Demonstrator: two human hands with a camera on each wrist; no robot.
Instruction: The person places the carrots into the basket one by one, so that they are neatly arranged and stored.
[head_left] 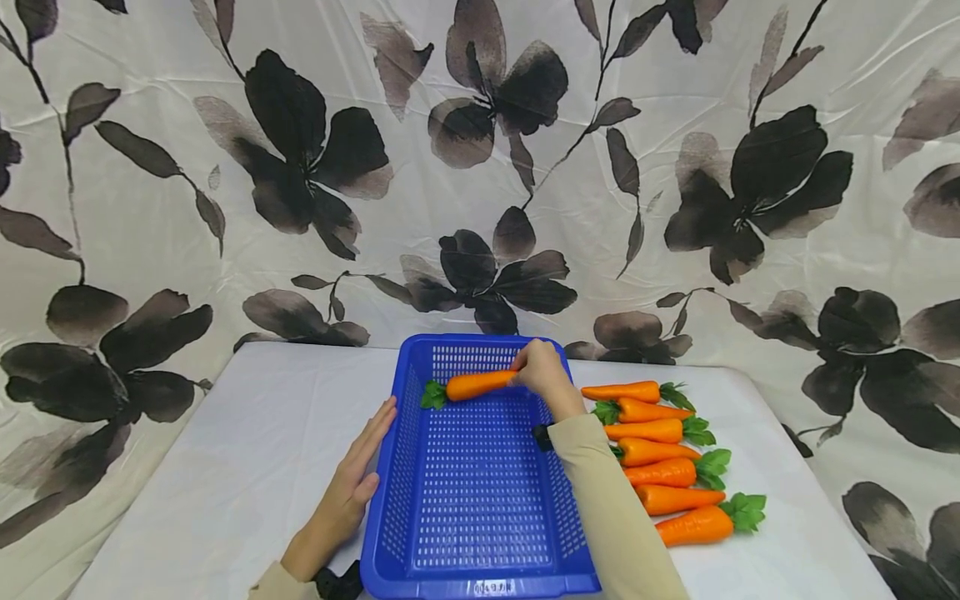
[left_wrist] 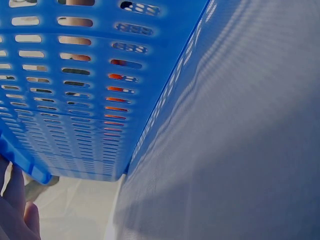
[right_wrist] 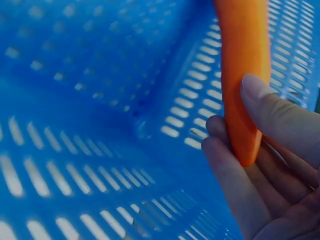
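Note:
A blue plastic basket (head_left: 480, 575) with slotted walls stands on the white table. Inside its far end, my right hand (head_left: 542, 371) pinches an orange carrot (head_left: 480, 384) by the narrow tip, its leafy green top pointing left. Seen from the right wrist, the thumb (right_wrist: 270, 102) presses one side of the carrot (right_wrist: 245, 60) and the fingers lie behind it. My left hand (head_left: 356, 475) rests against the basket's left side, fingers extended along the rim. Only part of that left hand (left_wrist: 17, 205) shows in the left wrist view, beside the blue rim.
Right of the basket, several carrots (head_left: 667, 475) lie in a column on the white tabletop (head_left: 247, 433), partly hidden by my right sleeve (head_left: 611, 508). A floral cloth (head_left: 480, 183) hangs behind the table.

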